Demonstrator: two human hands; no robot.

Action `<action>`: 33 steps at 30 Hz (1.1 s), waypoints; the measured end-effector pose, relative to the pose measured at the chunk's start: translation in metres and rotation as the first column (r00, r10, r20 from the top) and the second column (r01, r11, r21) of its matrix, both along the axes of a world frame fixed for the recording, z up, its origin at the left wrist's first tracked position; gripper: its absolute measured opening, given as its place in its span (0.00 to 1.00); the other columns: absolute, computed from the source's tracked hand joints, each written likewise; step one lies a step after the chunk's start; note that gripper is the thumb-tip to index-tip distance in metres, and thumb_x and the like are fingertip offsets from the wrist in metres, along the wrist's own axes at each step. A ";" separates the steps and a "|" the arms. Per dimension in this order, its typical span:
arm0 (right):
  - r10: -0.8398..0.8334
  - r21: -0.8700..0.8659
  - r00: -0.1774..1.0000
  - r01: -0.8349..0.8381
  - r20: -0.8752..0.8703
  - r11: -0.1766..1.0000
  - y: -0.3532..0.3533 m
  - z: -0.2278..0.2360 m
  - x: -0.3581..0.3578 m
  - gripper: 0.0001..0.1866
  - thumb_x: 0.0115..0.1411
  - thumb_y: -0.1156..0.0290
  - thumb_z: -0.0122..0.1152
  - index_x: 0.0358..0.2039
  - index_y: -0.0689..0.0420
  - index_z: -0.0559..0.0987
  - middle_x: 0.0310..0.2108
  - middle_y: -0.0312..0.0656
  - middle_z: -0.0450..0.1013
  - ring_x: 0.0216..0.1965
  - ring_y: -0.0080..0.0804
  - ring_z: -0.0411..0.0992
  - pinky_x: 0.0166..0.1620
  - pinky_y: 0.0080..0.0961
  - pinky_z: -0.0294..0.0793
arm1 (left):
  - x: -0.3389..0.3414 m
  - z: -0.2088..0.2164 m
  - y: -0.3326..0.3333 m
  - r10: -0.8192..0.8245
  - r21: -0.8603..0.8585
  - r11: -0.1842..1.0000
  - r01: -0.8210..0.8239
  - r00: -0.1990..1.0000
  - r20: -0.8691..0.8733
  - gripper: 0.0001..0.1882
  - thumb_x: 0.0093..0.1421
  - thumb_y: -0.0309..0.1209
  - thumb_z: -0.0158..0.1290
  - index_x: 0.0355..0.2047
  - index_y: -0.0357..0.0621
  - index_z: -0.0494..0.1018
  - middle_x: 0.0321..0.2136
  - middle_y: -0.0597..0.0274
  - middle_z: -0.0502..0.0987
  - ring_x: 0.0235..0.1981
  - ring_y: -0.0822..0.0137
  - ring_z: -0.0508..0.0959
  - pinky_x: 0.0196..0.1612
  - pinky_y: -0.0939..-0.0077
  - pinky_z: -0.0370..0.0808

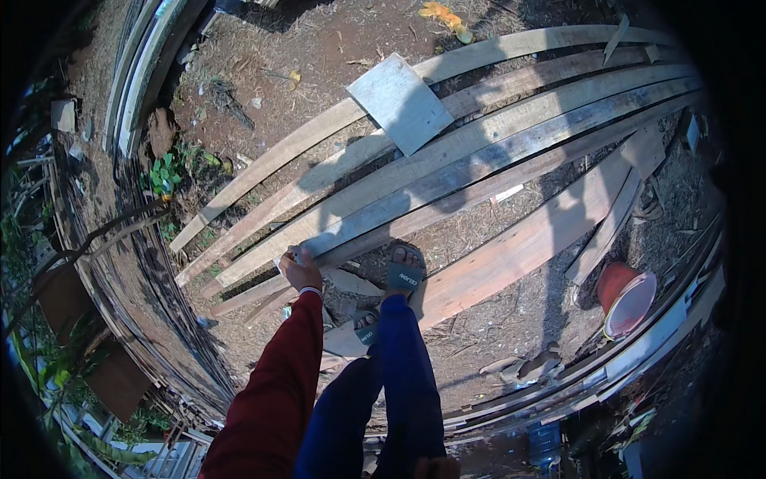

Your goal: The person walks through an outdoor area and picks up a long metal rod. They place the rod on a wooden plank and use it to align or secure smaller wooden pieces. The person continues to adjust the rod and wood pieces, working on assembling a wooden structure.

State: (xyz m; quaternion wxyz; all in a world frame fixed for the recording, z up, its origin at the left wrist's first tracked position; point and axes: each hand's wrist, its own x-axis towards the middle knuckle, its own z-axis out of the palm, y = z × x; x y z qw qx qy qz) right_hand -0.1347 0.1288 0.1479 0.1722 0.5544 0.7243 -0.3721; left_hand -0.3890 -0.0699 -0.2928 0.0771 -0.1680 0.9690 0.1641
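Observation:
My left hand (302, 273), in a red sleeve, reaches down to the near left end of a long grey-stained wooden plank (447, 185). Its fingers are closed round that end. Paler planks (351, 199) lie beside it on the far side, fanned out over the ground. A brownish plank (511, 177) runs along its near side. At the bottom edge, in shadow beside my leg, a small part of my right hand (437, 468) shows, its fingers too dark to make out.
A square pale board (400, 104) lies across the far planks. My sandalled feet (405, 271) stand by a wide reddish board (519, 247). A red bucket (626, 299) sits at right. Stacked timber (132, 88) is at far left, a leafy plant (165, 176) nearby.

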 end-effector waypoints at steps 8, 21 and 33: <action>-0.002 0.014 0.997 0.001 0.073 1.000 0.001 -0.006 0.002 0.15 0.59 0.74 0.62 0.18 0.56 0.67 0.17 0.40 0.57 0.21 0.40 0.57 0.27 0.38 0.57 | 0.000 -0.056 -0.111 0.303 0.142 0.942 -0.305 0.952 0.033 0.23 0.56 0.35 0.59 0.47 0.32 0.71 0.41 0.44 0.78 0.42 0.53 0.77 0.49 0.63 0.71; 0.085 0.035 0.996 -0.086 0.022 0.996 -0.002 -0.006 0.011 0.14 0.58 0.74 0.63 0.20 0.57 0.68 0.18 0.42 0.59 0.22 0.41 0.58 0.27 0.37 0.59 | -0.037 -0.018 -0.153 0.133 0.482 0.774 -0.410 0.850 0.510 0.29 0.51 0.45 0.68 0.46 0.36 0.74 0.38 0.63 0.78 0.35 0.70 0.76 0.43 0.77 0.71; -0.454 -0.444 0.891 0.406 -0.001 0.798 -0.063 -0.031 0.091 0.23 0.62 0.46 0.57 0.43 0.53 0.75 0.42 0.42 0.74 0.42 0.39 0.72 0.44 0.37 0.71 | 0.105 0.291 -0.170 -0.101 0.377 0.544 -0.750 0.388 0.916 0.25 0.65 0.54 0.46 0.47 0.44 0.70 0.32 0.55 0.74 0.29 0.59 0.74 0.28 0.64 0.70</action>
